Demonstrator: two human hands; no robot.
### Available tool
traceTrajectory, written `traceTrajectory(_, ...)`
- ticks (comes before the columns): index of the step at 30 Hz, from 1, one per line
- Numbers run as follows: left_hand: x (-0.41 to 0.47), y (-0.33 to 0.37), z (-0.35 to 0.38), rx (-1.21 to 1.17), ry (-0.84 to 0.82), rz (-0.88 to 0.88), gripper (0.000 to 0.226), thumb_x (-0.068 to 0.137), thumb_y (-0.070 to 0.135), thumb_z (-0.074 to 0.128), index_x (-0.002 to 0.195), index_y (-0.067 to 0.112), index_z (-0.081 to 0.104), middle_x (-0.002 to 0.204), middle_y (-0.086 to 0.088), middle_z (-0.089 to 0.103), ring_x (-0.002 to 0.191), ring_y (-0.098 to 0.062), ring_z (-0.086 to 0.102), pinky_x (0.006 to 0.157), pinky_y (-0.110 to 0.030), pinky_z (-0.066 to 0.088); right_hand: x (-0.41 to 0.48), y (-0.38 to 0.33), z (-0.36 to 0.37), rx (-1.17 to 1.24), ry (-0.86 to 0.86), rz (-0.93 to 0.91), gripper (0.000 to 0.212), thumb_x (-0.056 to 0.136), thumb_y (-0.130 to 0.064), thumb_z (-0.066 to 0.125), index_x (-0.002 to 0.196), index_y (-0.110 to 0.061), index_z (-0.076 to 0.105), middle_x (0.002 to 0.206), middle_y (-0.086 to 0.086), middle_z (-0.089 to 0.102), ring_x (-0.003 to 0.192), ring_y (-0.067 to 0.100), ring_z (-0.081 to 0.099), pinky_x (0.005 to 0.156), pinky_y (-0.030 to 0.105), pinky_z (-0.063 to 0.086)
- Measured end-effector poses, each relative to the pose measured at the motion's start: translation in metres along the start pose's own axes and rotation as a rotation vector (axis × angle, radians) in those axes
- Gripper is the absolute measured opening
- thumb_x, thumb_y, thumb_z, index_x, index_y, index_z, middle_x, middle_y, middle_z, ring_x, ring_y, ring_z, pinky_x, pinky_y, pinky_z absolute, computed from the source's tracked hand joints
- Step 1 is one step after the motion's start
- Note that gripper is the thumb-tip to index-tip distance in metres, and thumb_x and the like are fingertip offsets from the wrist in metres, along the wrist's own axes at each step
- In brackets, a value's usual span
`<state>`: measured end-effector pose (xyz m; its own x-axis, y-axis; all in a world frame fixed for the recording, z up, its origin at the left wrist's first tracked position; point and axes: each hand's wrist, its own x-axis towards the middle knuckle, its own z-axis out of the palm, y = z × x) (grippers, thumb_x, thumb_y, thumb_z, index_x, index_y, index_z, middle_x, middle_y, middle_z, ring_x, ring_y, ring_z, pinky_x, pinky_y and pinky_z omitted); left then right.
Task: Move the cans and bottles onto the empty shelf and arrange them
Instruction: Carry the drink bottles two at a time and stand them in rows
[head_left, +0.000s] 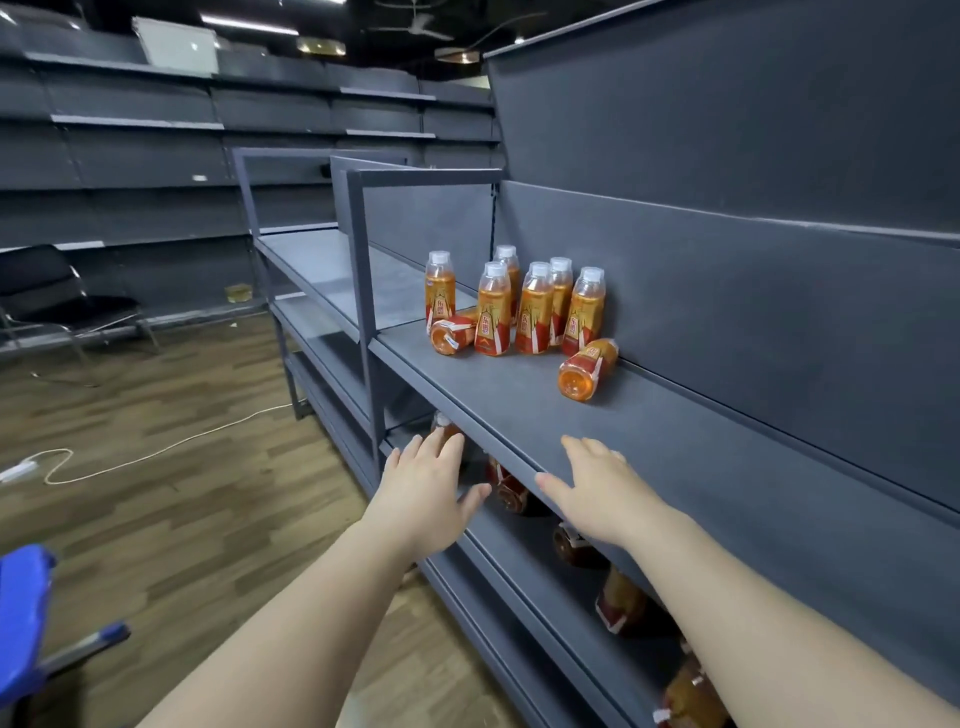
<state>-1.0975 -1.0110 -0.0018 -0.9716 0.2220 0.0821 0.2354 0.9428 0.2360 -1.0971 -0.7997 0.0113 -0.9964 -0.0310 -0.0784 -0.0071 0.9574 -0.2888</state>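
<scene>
- Hands are both empty: our left hand (431, 493) and right hand (597, 493) are spread with straight fingers and hold nothing.
- We judge this to be the reach for another pickup. Just past our left fingertips, a orange drink bottle (444, 423) shows on the lower shelf (530, 571).
- Our right hand is over the front edge of the upper shelf (701, 467); we cannot tell whether it touches. More fallen bottles (511, 491) lie beneath it.
- Well ahead of both hands, six upright bottles (535, 312) stand clustered, with two toppled bottles (587, 369) beside them.
- Next, we should curl our fingers round a lower bottle, draw it clear of the shelf edge above, then lift it.
</scene>
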Motion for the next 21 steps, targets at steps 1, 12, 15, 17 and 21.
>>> traceTrajectory(1, 0.01, -0.006, 0.001, -0.011, -0.002, 0.003, 0.07, 0.1, 0.056, 0.044, 0.156, 0.021, 0.021, 0.165, -0.006, 0.02, 0.152, -0.032, 0.016, 0.123, -0.049, 0.017, 0.01, -0.003, 0.001, -0.002, 0.0, 0.0, 0.069, 0.101, -0.055, 0.039, 0.156, -0.016, 0.022, 0.159, 0.008, 0.03, 0.147, 0.03, 0.024, 0.119, 0.045, 0.025)
traceTrajectory(12, 0.141, -0.074, -0.001, -0.036, -0.018, 0.133, 0.071, 0.1, 0.057, 0.042, 0.155, 0.016, 0.024, 0.163, -0.009, 0.024, 0.149, -0.03, 0.022, 0.121, -0.046, 0.022, 0.124, -0.037, 0.001, 0.007, 0.029, 0.142, 0.075, 0.1, -0.057, 0.04, 0.159, -0.017, 0.016, 0.165, 0.007, 0.019, 0.151, 0.028, 0.016, 0.121, 0.045, 0.021)
traceTrajectory(15, 0.175, -0.087, -0.006, -0.04, -0.021, 0.181, 0.07, 0.1, 0.057, 0.042, 0.154, 0.015, 0.024, 0.163, -0.009, 0.024, 0.148, -0.029, 0.022, 0.121, -0.045, 0.022, 0.152, -0.048, -0.004, 0.027, 0.078, 0.167, 0.075, 0.1, -0.057, 0.041, 0.158, -0.017, 0.017, 0.163, 0.007, 0.021, 0.15, 0.029, 0.018, 0.12, 0.045, 0.023)
traceTrajectory(17, 0.193, -0.093, -0.006, -0.06, -0.025, 0.202, 0.072, 0.101, 0.056, 0.042, 0.155, 0.015, 0.022, 0.164, -0.009, 0.021, 0.15, -0.029, 0.02, 0.122, -0.044, 0.021, 0.167, -0.054, -0.003, 0.045, 0.09, 0.185, 0.075, 0.1, -0.056, 0.043, 0.158, -0.017, 0.017, 0.163, 0.006, 0.022, 0.15, 0.029, 0.018, 0.12, 0.045, 0.024)
traceTrajectory(21, 0.229, -0.1, 0.001, -0.1, -0.048, 0.224, 0.076, 0.1, 0.058, 0.042, 0.158, 0.016, 0.017, 0.166, -0.009, 0.016, 0.152, -0.028, 0.016, 0.124, -0.042, 0.019, 0.199, -0.057, -0.003, 0.053, 0.107, 0.204, 0.076, 0.1, -0.053, 0.046, 0.158, -0.015, 0.015, 0.164, 0.006, 0.02, 0.151, 0.027, 0.016, 0.12, 0.042, 0.023)
